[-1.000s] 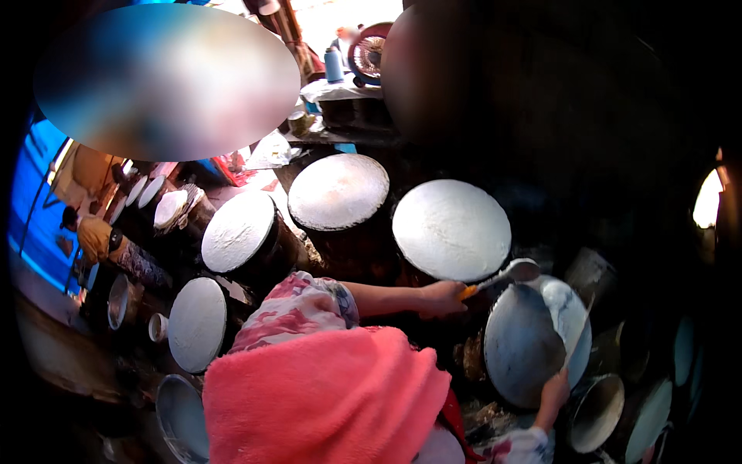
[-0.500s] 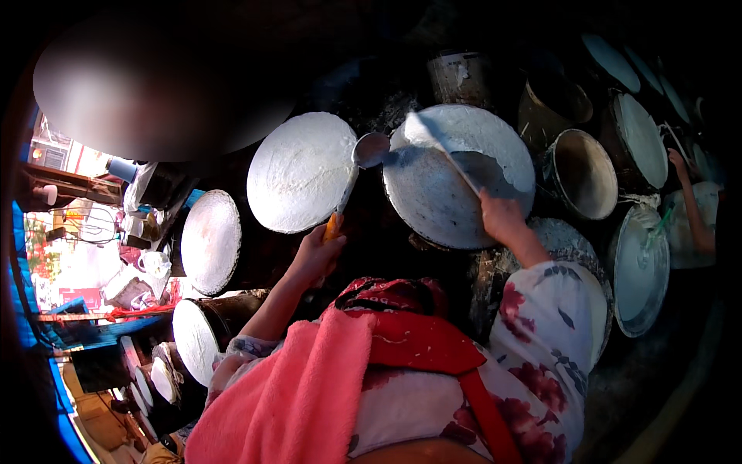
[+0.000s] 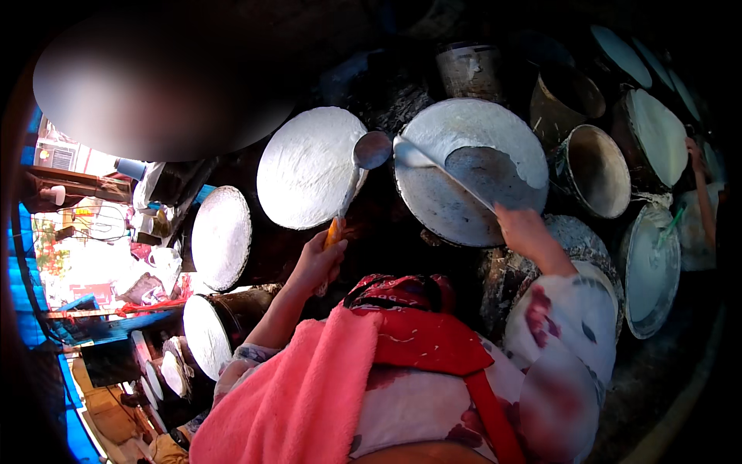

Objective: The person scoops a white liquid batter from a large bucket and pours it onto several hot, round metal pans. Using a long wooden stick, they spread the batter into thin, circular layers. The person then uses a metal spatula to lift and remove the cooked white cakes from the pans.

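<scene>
My left hand is closed round the orange handle of a ladle, whose dark round bowl hangs by the right rim of a white round disc. In my right hand is a long thin stick-like tool. It slants left across a second round surface, its far end at the left rim. White coating covers the far and right part of that surface. A grey patch with a curved edge shows in its middle. The tool's exact kind cannot be made out.
An open pot stands to the right, near a lidded-looking white round vessel. More white round tops lie left. Another person's arm reaches in at far right. Bright clutter and blue beams fill the left.
The tool's far end has swept left and nearer over the round surface, reaching its left rim. My left hand still holds the ladle in about the same place. The whole view has shifted slightly.
</scene>
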Motion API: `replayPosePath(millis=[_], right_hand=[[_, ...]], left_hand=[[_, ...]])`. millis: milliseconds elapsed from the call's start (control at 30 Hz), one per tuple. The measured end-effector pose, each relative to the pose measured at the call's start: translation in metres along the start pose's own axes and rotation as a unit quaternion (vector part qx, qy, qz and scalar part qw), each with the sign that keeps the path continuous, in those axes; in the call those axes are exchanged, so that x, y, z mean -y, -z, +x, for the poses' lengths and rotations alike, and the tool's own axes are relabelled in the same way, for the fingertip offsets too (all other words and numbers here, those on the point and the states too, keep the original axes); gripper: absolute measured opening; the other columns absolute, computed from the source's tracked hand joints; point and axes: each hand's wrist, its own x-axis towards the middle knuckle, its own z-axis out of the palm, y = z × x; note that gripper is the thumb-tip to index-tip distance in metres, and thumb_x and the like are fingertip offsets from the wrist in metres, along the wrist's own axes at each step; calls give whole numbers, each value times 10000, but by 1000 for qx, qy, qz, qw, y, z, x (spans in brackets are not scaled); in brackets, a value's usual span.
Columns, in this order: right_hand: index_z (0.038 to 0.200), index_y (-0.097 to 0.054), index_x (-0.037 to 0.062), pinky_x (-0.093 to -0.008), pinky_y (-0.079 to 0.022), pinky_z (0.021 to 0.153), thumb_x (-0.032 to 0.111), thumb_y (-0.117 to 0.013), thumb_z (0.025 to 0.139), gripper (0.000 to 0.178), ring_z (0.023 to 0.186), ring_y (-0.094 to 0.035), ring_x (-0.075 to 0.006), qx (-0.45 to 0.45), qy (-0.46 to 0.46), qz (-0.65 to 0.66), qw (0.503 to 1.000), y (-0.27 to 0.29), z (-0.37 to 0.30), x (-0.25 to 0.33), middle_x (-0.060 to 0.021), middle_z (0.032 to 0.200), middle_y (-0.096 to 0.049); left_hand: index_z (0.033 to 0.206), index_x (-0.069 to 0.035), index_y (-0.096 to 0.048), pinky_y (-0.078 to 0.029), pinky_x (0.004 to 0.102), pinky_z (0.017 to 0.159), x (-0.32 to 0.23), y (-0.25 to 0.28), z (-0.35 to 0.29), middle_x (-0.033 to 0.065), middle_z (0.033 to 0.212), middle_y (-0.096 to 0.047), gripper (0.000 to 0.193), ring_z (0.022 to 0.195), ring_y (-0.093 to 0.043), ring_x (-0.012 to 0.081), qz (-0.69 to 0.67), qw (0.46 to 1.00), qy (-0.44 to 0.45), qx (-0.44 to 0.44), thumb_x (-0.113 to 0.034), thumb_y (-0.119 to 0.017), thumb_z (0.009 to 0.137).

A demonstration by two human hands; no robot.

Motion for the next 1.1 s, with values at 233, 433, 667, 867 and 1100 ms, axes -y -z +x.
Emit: replayPosePath(millis=[233, 433, 667, 867, 1100], right_hand=[[1212, -518, 83, -483, -473, 632, 168, -477, 882, 343, 715, -622, -358, -70, -69, -11, 995, 0, 32, -29, -191, 750, -630], [1201, -513, 50, -469, -484, 650, 110, -512, 831, 375, 723, -631, -353, 9, 30, 2, 1000, 7, -32, 0, -194, 752, -637], [1206, -503, 66, -476, -494, 642, 137, -423, 887, 336, 705, -621, -384, 11, -85, -7, 996, -18, -41, -14, -194, 792, -644], [1132, -513, 76, -498, -480, 665, 162, -408, 894, 274, 766, -629, -368, -46, -185, 46, 981, -13, -56, -10, -195, 825, -643], [1084, -527, 73, -503, -473, 668, 188, -464, 875, 247, 743, -611, -390, -88, -214, 141, 963, -31, -70, 25, -188, 775, -635]], left_hand=[[1254, -61, -421, -318, 213, 365, 3, -4, 1, -15, 647, -449, 399, 404, -385, 66, 12, 1000, -1, -11, -212, -546, 907], [1232, -30, -422, -314, 218, 361, 13, -1, -7, -9, 617, -443, 406, 396, -398, 73, 10, 1000, 4, -8, -208, -565, 896], [1305, -31, -370, -318, 209, 365, 12, -10, -16, -16, 643, -452, 496, 398, -385, 64, 66, 998, -1, 7, -192, -580, 885], [1338, -63, -373, -363, 236, 389, 17, -12, -21, 15, 651, -500, 541, 432, -438, 84, 166, 986, -31, -7, -200, -592, 863], [1340, -73, -375, -492, 390, 610, 25, -3, -24, 202, 859, -640, 570, 703, -647, 344, 355, 923, -150, -13, -208, -603, 835]])
